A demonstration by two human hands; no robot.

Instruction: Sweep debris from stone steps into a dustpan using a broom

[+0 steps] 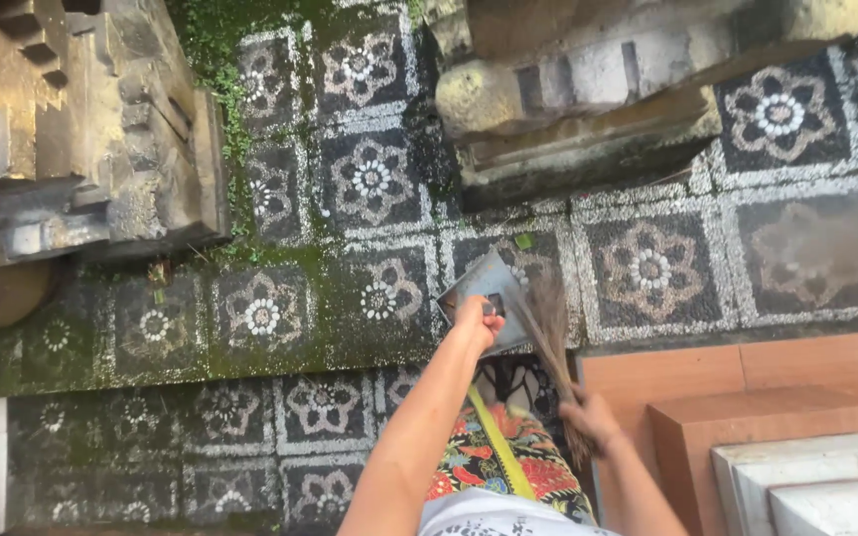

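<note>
My left hand (476, 323) grips what looks like a grey dustpan (484, 288), right hand (588, 417) clutches the broom (548, 328); mossy pebble floor (280, 318) risks slipping.

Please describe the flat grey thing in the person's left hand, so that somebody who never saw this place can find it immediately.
Start at the mossy pebble floor with white flower patterns, then follow the bare left arm up to the left hand. Above its grip lies a flat grey dustpan, beside the stick broom. It is the only smooth, plain surface among patterned stones.

rough mossy pebble-mosaic paving (350, 189), weathered matt stone plinths (588, 89), a bristly straw broom (553, 337), a dull grey dustpan (484, 288).
</note>
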